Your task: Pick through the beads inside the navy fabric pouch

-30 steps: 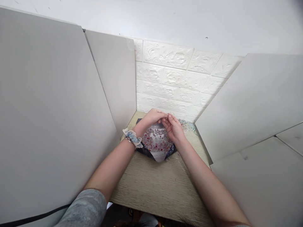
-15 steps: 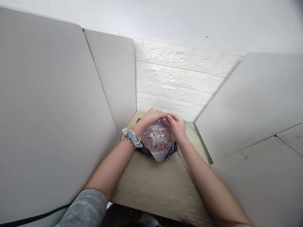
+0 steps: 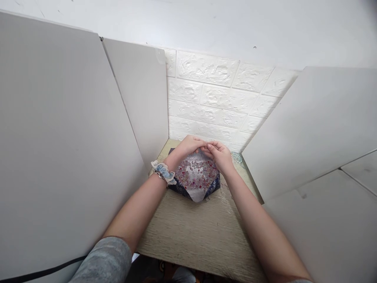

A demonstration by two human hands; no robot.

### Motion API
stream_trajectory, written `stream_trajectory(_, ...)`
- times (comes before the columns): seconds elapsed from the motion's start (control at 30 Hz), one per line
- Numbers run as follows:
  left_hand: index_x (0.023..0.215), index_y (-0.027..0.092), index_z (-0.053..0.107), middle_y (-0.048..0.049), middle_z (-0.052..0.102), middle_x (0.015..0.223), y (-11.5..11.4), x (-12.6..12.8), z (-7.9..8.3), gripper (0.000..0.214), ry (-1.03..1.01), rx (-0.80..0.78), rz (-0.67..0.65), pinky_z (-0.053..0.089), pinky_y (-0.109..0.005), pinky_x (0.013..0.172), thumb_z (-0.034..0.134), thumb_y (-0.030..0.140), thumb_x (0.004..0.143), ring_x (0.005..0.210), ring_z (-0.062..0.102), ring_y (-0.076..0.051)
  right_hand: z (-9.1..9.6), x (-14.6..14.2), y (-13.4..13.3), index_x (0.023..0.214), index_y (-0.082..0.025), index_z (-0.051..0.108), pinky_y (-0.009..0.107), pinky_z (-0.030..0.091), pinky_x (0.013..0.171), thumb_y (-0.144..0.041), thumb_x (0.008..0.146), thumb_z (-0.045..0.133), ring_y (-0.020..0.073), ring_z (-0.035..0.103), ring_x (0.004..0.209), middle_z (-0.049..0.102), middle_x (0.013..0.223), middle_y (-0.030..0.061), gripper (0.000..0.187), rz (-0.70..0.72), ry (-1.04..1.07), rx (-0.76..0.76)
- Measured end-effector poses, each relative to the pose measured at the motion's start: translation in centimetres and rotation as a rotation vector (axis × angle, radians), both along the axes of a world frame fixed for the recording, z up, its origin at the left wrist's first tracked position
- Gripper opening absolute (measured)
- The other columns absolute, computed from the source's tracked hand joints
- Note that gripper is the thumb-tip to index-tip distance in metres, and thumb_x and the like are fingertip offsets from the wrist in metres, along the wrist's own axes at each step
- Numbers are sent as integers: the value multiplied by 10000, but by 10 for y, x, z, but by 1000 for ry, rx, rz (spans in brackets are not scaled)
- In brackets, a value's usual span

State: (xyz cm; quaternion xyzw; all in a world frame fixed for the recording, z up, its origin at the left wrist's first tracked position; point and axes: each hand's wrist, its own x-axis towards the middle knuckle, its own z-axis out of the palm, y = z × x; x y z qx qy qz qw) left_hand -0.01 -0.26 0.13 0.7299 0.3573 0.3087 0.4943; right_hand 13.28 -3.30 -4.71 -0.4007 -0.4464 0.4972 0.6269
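Both hands meet fingertip to fingertip above the far part of a tray-like dark blue patterned holder lined with pale cloth [image 3: 198, 195]. Pink, red and clear beads [image 3: 191, 182] lie spread over the lining. My left hand [image 3: 190, 145] is bent at the wrist with its fingers pinched together. Opposite it, my right hand [image 3: 220, 155] pinches too, thumb against forefinger. Whatever sits between the fingertips is too small to make out. A light blue scrunchie [image 3: 165, 172] and a chain bracelet circle the left wrist.
The holder stands on a narrow wooden table [image 3: 188, 232]. Pale blue beads or a clear bag [image 3: 237, 158] lie at its far right corner. White panels [image 3: 138, 90] rise on the left, more panels [image 3: 309, 129] on the right, and a white brick-patterned wall [image 3: 209, 94] behind.
My right hand has shifted very slightly, its fingers still meeting those of my left hand. The view has moved a little; the holder and beads stay in place.
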Motion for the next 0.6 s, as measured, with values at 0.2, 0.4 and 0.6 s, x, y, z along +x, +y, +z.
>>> stream_trajectory(0.2,474,132,417,40,374,430,-1,1,-1,222,-11,2,6,203,-175,387,484,234,660,376,275,-21,-1,-2,-1,765,-151,537,153,503,592,-261,618,659,112,623,707,641,726,25,221,4,103,-4)
stream_trajectory(0.4,467,137,384,51,338,406,-3,2,0,209,-22,8,19,204,-172,385,470,197,647,368,254,-20,1,-4,-2,761,-152,531,146,499,571,-261,615,660,111,624,685,640,709,20,224,3,135,-11)
stream_trajectory(0.6,470,136,395,50,337,398,-3,3,0,212,-5,25,34,194,-168,375,477,208,652,361,252,-19,0,-4,-2,760,-154,537,149,500,576,-265,614,662,107,623,685,641,710,20,223,8,133,-10)
